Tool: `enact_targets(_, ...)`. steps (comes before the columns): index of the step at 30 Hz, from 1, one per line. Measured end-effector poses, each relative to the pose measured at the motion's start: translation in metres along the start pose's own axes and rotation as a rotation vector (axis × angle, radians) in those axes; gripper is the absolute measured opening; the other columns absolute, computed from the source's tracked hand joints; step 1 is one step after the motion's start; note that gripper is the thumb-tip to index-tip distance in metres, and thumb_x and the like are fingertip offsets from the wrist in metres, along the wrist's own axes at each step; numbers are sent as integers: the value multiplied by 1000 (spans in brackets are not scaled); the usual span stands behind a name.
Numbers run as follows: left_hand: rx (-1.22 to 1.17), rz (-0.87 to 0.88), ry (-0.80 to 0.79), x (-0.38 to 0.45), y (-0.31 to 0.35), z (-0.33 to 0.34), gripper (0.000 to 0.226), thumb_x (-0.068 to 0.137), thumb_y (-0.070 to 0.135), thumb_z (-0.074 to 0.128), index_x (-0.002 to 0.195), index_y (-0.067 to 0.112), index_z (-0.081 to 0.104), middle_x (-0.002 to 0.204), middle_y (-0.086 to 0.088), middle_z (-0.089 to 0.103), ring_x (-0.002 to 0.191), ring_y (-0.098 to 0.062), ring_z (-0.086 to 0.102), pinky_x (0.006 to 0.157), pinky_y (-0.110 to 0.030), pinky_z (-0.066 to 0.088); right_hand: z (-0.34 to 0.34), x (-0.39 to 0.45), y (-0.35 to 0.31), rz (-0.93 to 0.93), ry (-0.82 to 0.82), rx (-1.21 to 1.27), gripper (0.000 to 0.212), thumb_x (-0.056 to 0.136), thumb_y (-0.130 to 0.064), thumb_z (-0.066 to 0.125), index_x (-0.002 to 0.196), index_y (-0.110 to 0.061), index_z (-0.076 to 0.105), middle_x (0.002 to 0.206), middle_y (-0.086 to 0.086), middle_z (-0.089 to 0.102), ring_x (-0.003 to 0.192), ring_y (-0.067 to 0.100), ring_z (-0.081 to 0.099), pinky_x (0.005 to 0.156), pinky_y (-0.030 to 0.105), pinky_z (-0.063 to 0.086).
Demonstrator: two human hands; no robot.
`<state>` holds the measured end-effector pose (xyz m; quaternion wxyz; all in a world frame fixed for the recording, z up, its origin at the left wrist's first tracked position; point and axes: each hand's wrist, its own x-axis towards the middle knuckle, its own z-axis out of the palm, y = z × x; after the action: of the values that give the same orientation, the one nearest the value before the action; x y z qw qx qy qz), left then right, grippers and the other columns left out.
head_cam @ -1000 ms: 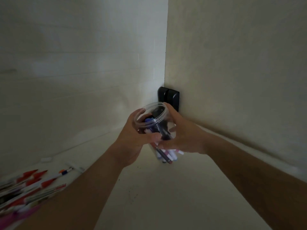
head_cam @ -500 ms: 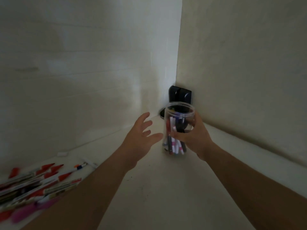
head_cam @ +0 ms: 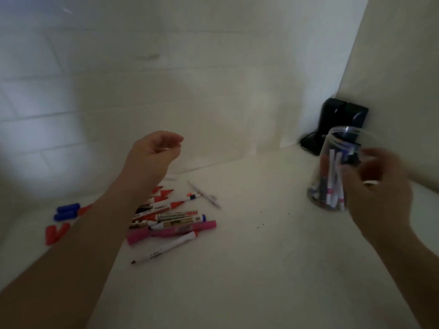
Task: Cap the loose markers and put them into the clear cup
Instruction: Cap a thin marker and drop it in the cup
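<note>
Over the loose markers (head_cam: 171, 217) now, left hand (head_cam: 154, 153) has left the clear cup (head_cam: 332, 169).

Clear cup (head_cam: 332, 162): transparent plastic, upright on white surface at right, near back corner; right side partly hidden, blurred. Inside: several markers (head_cam: 331, 179) standing approx upright, mostly white barrels w/ red/pink bands, some dark ones. Loose markers (head_cam: 171, 217) in messy pile at left-centre, lying flat, mostly pointing right: red-tipped ones at back, two pink (head_cam: 171, 230) in front, white marker (head_cam: 166, 249) nearest, angled. Thin white pen (head_cam: 204, 194) just right of pile. Loose caps further left: blue (head_cam: 66, 211), red (head_cam: 55, 232).
</note>
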<state>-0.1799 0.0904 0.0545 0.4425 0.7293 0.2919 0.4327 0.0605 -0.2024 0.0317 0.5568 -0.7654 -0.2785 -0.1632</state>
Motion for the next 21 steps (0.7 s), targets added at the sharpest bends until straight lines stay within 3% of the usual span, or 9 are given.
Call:
enact_targets(3,2,-27,40,0,-12,-7,24,92,6,68,98,29,74,98,7,74,85,-6,63,81,-31,53,56,-43,-30,-260,-499,-31,19,92,-19,72,103,-34,69,89,-16,63,79,4,63,68,11,48)
enact_targets(5,7,-26,44,-3,-19,-8,24,92,9,69,97,32,74,99,5,74,80,-6,63,73,-27,54,96,-65,-40,-435,-782,-104,15,92,-24,73,104,-34,73,97,-18,62,85,3,61,75,9,43)
enact_targets(7,-18,0,83,-7,-23,-9,23,93,9,68,97,31,73,99,6,74,82,-6,64,73,-23,54,129,-77,-45,-516,-939,-134,14,90,-29,74,105,-32,75,105,-12,64,91,4,60,82,14,43)
enact_targets(11,-72,32,170,-15,-36,-12,25,92,8,69,94,33,73,98,5,73,87,-7,65,77,-16,53,155,-84,-49,-524,-1014,-151,15,82,-35,82,91,-31,71,92,-9,62,84,10,57,77,30,49)
enact_targets(14,-119,7,196,-11,-41,-18,21,91,9,68,95,29,73,96,4,72,82,-6,62,70,-19,53,153,-78,-46,-453,-995,-167,23,81,-27,83,90,-41,67,84,-17,61,76,2,56,70,20,42)
enact_targets(18,-197,51,239,-6,-37,-30,20,91,5,66,96,23,74,91,5,70,82,-8,60,74,-26,51,136,-59,-35,-288,-917,-97,44,82,-7,82,96,-45,67,87,-18,66,85,4,61,74,7,42)
enact_targets(21,-160,38,228,-11,-27,-44,18,94,7,63,100,20,74,86,3,64,75,-11,54,67,-24,47,128,-52,-27,-238,-832,-36,50,83,-5,80,93,-51,65,90,-14,70,88,-1,61,73,3,40)
